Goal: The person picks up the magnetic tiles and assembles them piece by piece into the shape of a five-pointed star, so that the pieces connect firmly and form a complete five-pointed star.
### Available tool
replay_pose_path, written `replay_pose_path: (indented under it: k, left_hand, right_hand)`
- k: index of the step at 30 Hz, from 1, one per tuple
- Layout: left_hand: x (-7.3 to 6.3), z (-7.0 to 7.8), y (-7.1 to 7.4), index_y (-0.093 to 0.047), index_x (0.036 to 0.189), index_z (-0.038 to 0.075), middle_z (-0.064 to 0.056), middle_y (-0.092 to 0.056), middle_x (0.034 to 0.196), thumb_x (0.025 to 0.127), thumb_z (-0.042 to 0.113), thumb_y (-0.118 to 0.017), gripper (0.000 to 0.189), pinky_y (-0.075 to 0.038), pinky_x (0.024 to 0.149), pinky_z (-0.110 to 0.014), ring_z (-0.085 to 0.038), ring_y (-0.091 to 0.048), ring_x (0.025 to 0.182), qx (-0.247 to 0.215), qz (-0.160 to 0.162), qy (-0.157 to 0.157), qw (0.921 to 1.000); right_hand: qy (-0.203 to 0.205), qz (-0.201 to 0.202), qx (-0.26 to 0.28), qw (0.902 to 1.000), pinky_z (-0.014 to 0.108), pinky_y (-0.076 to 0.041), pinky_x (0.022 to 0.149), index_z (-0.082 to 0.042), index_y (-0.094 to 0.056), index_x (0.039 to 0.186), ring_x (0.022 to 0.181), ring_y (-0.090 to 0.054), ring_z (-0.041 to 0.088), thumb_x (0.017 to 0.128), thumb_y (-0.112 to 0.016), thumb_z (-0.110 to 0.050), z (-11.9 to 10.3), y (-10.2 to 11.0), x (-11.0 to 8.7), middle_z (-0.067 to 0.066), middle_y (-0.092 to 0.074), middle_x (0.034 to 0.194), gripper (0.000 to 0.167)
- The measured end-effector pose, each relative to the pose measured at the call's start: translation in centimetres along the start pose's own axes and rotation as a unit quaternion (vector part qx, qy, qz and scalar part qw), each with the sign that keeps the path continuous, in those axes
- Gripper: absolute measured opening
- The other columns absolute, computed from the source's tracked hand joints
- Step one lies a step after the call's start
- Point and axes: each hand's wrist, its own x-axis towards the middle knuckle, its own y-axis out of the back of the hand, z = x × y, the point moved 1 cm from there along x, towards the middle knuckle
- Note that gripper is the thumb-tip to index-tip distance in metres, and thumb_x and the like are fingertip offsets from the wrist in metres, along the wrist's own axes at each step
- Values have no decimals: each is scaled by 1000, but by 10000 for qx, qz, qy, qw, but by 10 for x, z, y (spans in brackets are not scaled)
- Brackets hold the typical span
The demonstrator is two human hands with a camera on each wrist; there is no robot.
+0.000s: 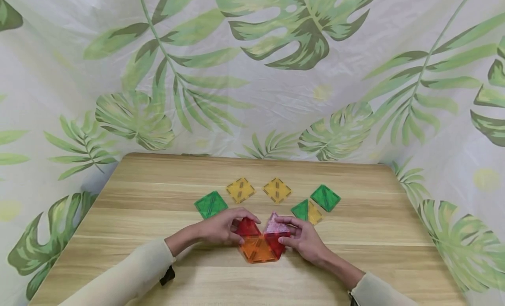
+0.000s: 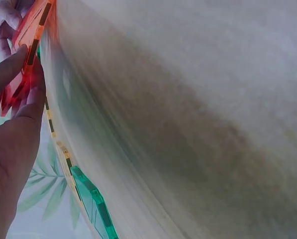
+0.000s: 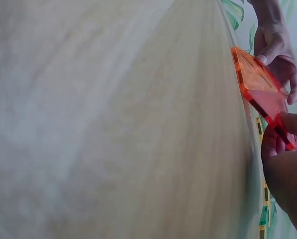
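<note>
Both hands hold a joined group of see-through magnetic tiles over the near middle of the table. My left hand pinches the red triangle tile on the group's left side, thumb on the near face. Orange triangle tiles form the near part. On the right is another red tile, pinched between thumb and fingers of my right hand; above it shows a pale pink triangle by the fingertips. A notch opens between the two upper sides. In the right wrist view the orange tile tilts up.
Behind the hands lie two yellow diamonds of paired tiles. A green pair lies to the left and another green pair to the right. Near the latter, a green triangle adjoins a yellow one. A leaf-print cloth hangs behind the wooden table.
</note>
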Motion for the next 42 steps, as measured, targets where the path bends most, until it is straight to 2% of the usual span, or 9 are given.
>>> replay_pose_path:
  k: [6,9,14,19,22,29,31,37,42]
  left_hand:
    - [4,2,3,-55,147,-1,-24,-58,139,86,-20,-73,66,-62,94,-35,-24,-71,116,-358,-257,138,9989]
    - [7,4,3,-52,152,1,-25,-54,146,85,-21,-72,73,-61,95,-34,-23,-69,119,-315,-386,220,9985]
    - [12,7,2,-44,161,8,-19,-53,152,85,-18,-74,85,-58,99,-30,-20,-66,123,151,-468,323,9983]
    - [14,8,1,-40,163,9,-15,-52,155,85,-12,-79,90,-53,104,-27,-20,-62,127,825,-312,386,9954]
    - [15,7,0,-41,162,7,-14,-51,154,85,-11,-80,89,-52,104,-25,-23,-60,130,1007,-207,369,9940]
    - [19,7,-1,-44,157,-4,-15,-47,144,83,-19,-75,82,-54,106,-30,-26,-58,126,401,2,226,9989]
    - [19,7,0,-47,155,-5,-16,-48,143,84,-19,-76,77,-54,107,-30,-25,-59,125,377,1,179,9991]
    - [18,8,2,-52,151,-6,-19,-51,141,88,-14,-77,68,-54,107,-33,-30,-61,126,475,-88,138,9987]
    - [17,8,3,-57,148,-3,-19,-55,138,89,-9,-79,64,-57,102,-33,-32,-64,124,694,-104,191,9974]
  right_hand:
    - [-36,-273,-12,9996,31,-58,99,6,-55,146,123,-69,24,92,-77,3,1,4,2,25,-58,148,59]
    - [0,-437,-89,9990,31,-58,100,5,-57,145,121,-70,22,92,-77,1,2,5,2,24,-62,143,57]
    - [152,-660,-141,9976,33,-57,102,4,-58,145,125,-67,27,93,-75,2,5,6,3,24,-60,145,55]
    - [136,-746,-65,9971,33,-57,103,6,-56,145,127,-67,26,92,-74,4,5,6,4,26,-57,149,56]
    - [112,-771,-28,9970,34,-57,102,6,-56,145,127,-67,25,91,-74,5,4,6,4,26,-57,149,57]
    - [120,-809,-16,9966,32,-58,100,6,-55,146,123,-68,23,90,-77,4,2,7,5,26,-59,146,60]
    - [117,-800,-22,9967,32,-58,100,6,-55,146,123,-68,22,90,-77,3,1,6,5,26,-60,145,60]
    - [91,-832,-83,9965,32,-58,100,6,-56,145,122,-69,20,90,-78,2,2,6,7,26,-60,145,59]
    - [152,-981,-225,9948,32,-58,101,4,-57,146,125,-67,25,93,-78,1,3,6,8,26,-58,146,57]
